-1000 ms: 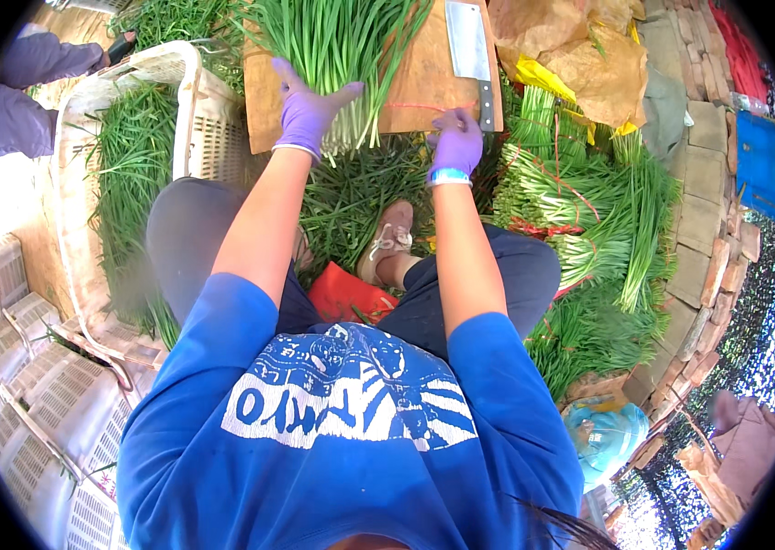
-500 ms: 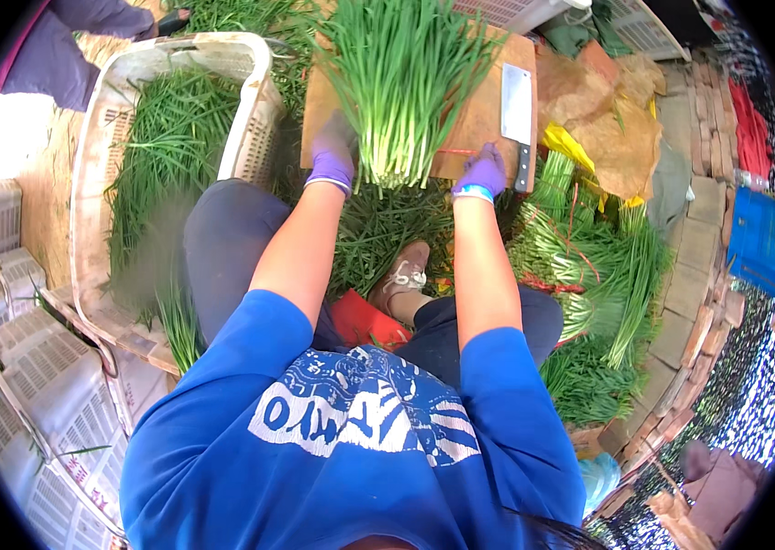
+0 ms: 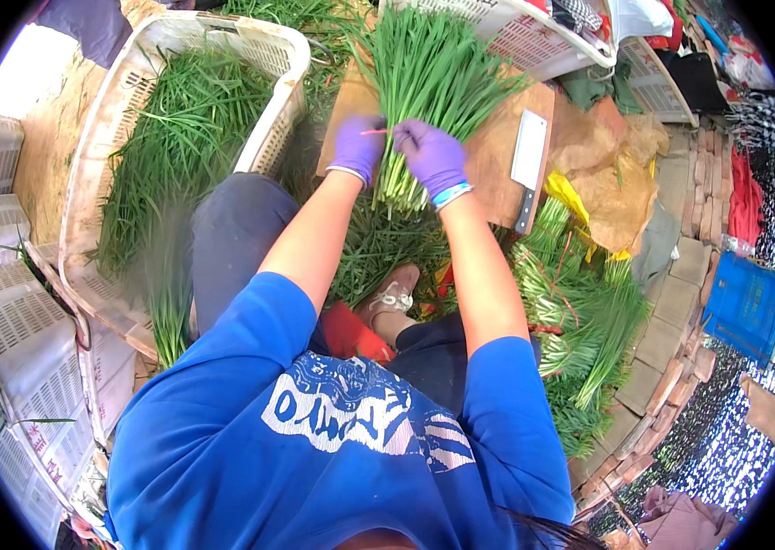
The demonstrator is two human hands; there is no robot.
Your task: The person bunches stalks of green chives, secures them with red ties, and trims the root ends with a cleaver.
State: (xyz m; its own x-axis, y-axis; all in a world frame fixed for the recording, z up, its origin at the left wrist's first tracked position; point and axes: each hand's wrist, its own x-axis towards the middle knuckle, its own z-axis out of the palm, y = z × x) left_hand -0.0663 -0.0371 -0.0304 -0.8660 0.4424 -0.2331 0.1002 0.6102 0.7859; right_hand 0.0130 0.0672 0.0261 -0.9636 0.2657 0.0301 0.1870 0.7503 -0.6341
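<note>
A thick bunch of green chives (image 3: 438, 69) lies on a wooden cutting board (image 3: 490, 188), its pale cut stems toward me and its leaves fanning away. Purple gloves cover both hands. My left hand (image 3: 359, 147) is closed at the left side of the stems, with a thin red tie (image 3: 375, 133) at its fingers. Over the front of the bunch, my right hand (image 3: 431, 158) is closed, pinching near the tie's other end. The tie's path around the back of the stems is hidden. A cleaver (image 3: 530, 156) with a black handle lies on the board's right side.
At left stands a white plastic basket (image 3: 291, 92) of loose greens. Tied chive bunches (image 3: 557, 284) are piled at right, beside brown paper (image 3: 621, 197). Another white crate (image 3: 543, 46) stands beyond the board. Loose leaves (image 3: 369, 247) cover the ground below my hands.
My hands have come together across the stems, the right one moving left from the board's right edge. The red tie now shows between them. The view has shifted slightly.
</note>
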